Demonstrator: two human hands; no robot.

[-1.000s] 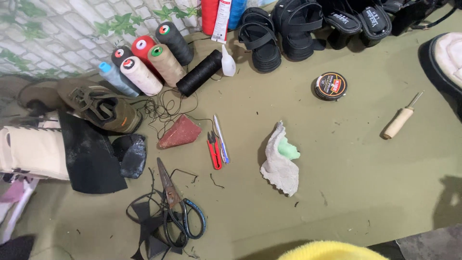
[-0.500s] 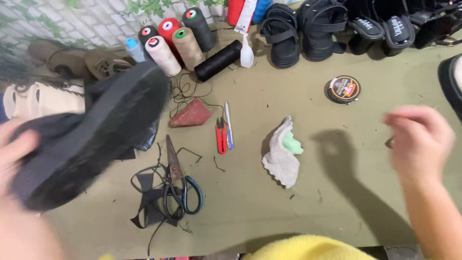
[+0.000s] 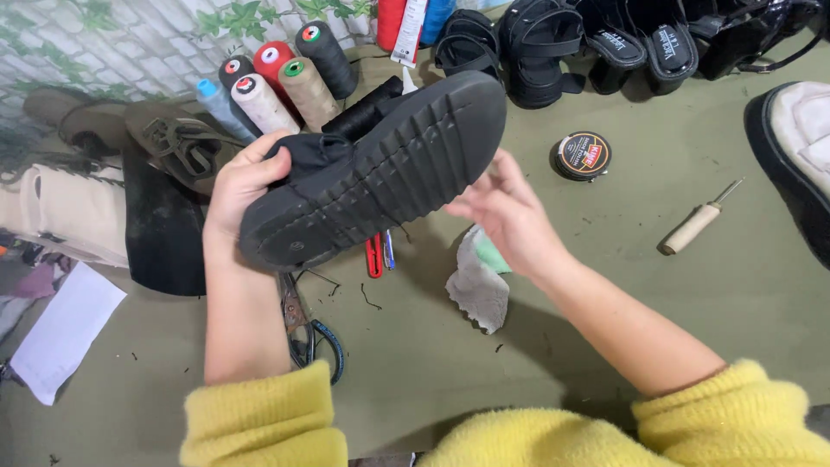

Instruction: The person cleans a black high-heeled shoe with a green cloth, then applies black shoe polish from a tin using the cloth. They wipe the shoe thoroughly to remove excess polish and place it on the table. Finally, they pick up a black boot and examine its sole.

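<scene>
The left hand (image 3: 244, 186) grips a black sandal (image 3: 380, 164) at its heel end, sole turned up, raised above the bench (image 3: 605, 285). The right hand (image 3: 506, 216) is spread open, fingers just below the sandal's toe end; contact cannot be confirmed. Below lie a grey rag (image 3: 475, 285), red thread snips (image 3: 373, 257) and scissors (image 3: 303, 324). Thread cones (image 3: 277, 86) stand behind; a wooden-handled awl (image 3: 696, 222) lies to the right.

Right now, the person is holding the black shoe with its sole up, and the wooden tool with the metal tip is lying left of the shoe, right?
Not quite. In the head view the left hand does hold the black shoe sole up, but the wooden tool lies to the right of it, on the green table past the round tin.
</scene>
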